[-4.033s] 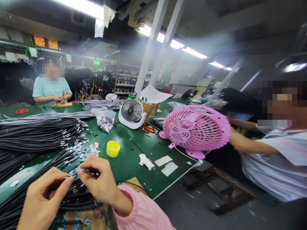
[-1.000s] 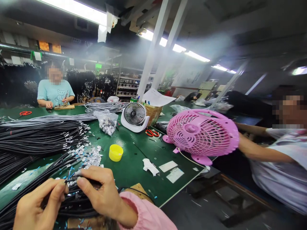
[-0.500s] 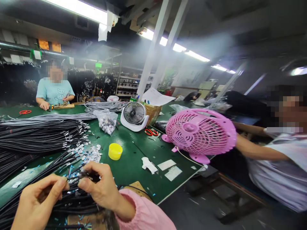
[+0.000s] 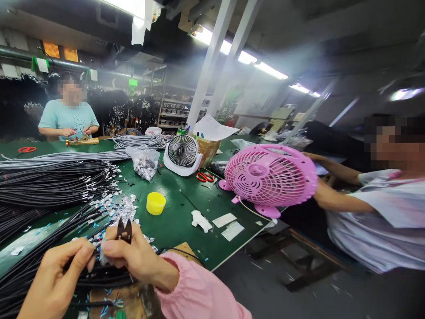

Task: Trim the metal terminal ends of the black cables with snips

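Note:
My left hand (image 4: 55,274) is at the lower left, with thumb and forefinger pinched on the end of a black cable (image 4: 96,251). Close beside it, my right hand (image 4: 136,254) is closed around a small pair of wire cutters (image 4: 124,231). The cutters' dark blades point upward, slightly apart, and their handles are hidden in my palm. My right fingertips are at the cable end too; whether they grip it is hidden. Below my hands are more black cables and a wooden block (image 4: 133,301) strewn with blue wire scraps.
Bundled black cables (image 4: 43,181) and grey cables (image 4: 66,159) cover the left side. Foil scraps (image 4: 124,206), a yellow cup (image 4: 156,203), a small white fan (image 4: 182,155), red-handled scissors (image 4: 205,177) and a pink fan (image 4: 268,177) are on the green table. Two people work nearby.
The cutters' blades now stand up above my right hand; before, they were not clearly visible. My view has shifted slightly. The person across has drawn one hand back from the table.

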Action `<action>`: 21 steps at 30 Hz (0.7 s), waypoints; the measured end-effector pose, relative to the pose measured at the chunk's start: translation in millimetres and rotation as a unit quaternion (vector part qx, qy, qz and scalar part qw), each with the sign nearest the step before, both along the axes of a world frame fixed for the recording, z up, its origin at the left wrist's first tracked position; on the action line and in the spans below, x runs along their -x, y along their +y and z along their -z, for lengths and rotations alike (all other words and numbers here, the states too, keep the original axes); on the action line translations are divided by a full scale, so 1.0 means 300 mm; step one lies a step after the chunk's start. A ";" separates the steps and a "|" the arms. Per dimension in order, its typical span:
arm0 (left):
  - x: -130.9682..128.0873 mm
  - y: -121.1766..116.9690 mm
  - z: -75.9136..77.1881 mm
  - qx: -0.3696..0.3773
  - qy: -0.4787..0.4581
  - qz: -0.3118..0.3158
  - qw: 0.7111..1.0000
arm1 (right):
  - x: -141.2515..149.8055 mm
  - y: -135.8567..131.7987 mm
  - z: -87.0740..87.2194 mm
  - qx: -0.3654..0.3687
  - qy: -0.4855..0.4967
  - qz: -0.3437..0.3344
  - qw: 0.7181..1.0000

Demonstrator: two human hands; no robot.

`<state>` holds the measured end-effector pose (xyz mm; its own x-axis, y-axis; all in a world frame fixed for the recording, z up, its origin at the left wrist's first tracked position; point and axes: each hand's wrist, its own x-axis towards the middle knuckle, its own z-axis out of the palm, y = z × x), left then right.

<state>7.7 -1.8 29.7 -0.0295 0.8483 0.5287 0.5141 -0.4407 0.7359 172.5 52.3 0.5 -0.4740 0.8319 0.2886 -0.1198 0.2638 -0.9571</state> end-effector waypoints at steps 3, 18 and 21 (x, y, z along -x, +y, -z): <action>-0.015 0.004 0.022 -0.012 -0.032 0.009 0.999 | 0.003 -0.011 -0.020 0.050 0.002 0.023 0.998; -0.046 0.025 -0.002 -0.090 0.027 0.003 0.996 | -0.007 -0.014 -0.051 -0.007 0.025 0.120 0.992; -0.056 0.011 -0.032 -0.139 0.034 -0.031 0.989 | -0.006 -0.016 -0.044 -0.052 0.019 0.126 0.990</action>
<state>24.5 1.5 39.4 -0.0338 0.6676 0.7438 0.5904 -0.5871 0.5538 174.3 47.6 13.7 -0.2419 0.8878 0.3915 -0.0723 0.3859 -0.9197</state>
